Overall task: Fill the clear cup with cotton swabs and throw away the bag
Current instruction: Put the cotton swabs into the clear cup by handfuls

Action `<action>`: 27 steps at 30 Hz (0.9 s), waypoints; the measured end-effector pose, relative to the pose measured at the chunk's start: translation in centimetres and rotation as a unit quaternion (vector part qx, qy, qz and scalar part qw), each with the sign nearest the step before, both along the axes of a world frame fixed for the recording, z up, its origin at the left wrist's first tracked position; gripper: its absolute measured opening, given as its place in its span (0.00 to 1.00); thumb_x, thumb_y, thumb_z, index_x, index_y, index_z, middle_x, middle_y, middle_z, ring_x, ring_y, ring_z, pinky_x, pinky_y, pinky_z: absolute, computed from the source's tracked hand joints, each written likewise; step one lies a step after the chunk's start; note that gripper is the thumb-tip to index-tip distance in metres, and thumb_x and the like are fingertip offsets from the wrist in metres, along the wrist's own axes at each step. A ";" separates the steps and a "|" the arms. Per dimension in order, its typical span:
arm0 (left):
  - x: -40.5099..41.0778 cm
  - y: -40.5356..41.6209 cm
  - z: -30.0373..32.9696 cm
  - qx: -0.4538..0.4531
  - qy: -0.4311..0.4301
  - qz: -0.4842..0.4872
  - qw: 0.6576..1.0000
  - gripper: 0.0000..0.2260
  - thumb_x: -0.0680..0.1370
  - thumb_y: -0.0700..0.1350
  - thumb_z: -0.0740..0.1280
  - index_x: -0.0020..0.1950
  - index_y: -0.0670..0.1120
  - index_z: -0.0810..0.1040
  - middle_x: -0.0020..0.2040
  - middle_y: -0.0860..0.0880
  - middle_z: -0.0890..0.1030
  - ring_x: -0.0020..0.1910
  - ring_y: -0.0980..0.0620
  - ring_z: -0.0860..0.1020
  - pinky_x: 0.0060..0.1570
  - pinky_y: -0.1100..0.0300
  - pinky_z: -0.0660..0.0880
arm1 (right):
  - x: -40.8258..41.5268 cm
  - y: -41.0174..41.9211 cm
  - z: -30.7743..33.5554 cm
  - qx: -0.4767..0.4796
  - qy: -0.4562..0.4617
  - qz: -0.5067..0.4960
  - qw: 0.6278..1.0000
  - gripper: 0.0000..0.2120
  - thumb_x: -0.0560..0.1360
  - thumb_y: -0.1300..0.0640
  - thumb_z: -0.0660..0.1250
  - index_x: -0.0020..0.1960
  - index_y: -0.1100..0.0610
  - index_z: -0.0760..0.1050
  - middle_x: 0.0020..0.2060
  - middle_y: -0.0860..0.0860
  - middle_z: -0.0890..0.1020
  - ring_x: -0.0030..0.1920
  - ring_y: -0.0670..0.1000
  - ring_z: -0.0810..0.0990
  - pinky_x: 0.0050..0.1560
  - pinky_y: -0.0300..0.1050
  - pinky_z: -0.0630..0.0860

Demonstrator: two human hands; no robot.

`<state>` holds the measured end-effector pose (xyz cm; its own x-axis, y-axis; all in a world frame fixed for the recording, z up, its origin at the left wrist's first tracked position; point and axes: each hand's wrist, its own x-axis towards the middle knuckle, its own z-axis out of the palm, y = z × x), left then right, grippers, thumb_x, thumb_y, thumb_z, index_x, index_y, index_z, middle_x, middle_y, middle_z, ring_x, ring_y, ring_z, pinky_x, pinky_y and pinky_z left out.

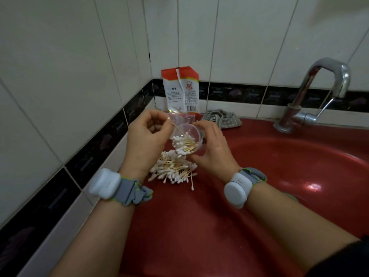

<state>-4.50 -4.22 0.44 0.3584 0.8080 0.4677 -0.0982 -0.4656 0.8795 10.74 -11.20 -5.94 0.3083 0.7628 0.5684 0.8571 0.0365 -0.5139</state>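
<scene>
The clear cup [188, 134] is tilted toward me above the sink ledge, and my right hand [212, 149] grips its side. It holds a bunch of wooden-stick cotton swabs [184, 144]. My left hand [146, 139] pinches a single swab [175, 126] whose lower end points into the cup's mouth. A loose pile of swabs [173, 169] lies on the red ledge just below the cup. A crumpled clear plastic bag [180, 116] lies behind the hands, partly hidden by them.
A red and white printed packet [180, 89] leans upright in the tiled corner. A grey patterned cloth [221, 118] lies beside it. The chrome faucet [317, 92] stands at the right over the red sink basin [289, 172]. White tiled walls close in left and back.
</scene>
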 end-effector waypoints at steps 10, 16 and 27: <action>1.0 0.5 -3.5 0.160 0.239 0.063 0.956 0.04 0.69 0.44 0.71 0.40 0.53 0.79 0.41 0.54 0.73 0.50 0.50 0.70 0.50 0.65 0.64 | -0.2 0.1 0.1 0.022 -0.010 0.022 0.999 0.31 0.64 0.45 0.66 0.65 0.53 0.66 0.61 0.51 0.71 0.64 0.51 0.69 0.61 0.55 0.69; 0.9 -0.2 -2.5 0.203 0.254 0.041 0.945 0.14 0.67 0.48 0.63 0.51 0.53 0.77 0.46 0.56 0.71 0.53 0.49 0.68 0.56 0.49 0.69 | -0.2 0.0 0.1 0.010 -0.007 0.020 1.000 0.32 0.64 0.45 0.65 0.66 0.53 0.66 0.62 0.51 0.70 0.65 0.52 0.68 0.63 0.55 0.68; 1.9 1.0 -3.6 0.361 0.318 0.001 0.877 0.07 0.69 0.52 0.68 0.42 0.52 0.83 0.44 0.49 0.77 0.49 0.42 0.72 0.47 0.50 0.66 | -0.2 -0.1 -0.3 0.011 0.004 0.024 1.000 0.30 0.64 0.47 0.65 0.65 0.53 0.67 0.61 0.49 0.70 0.63 0.50 0.69 0.61 0.54 0.69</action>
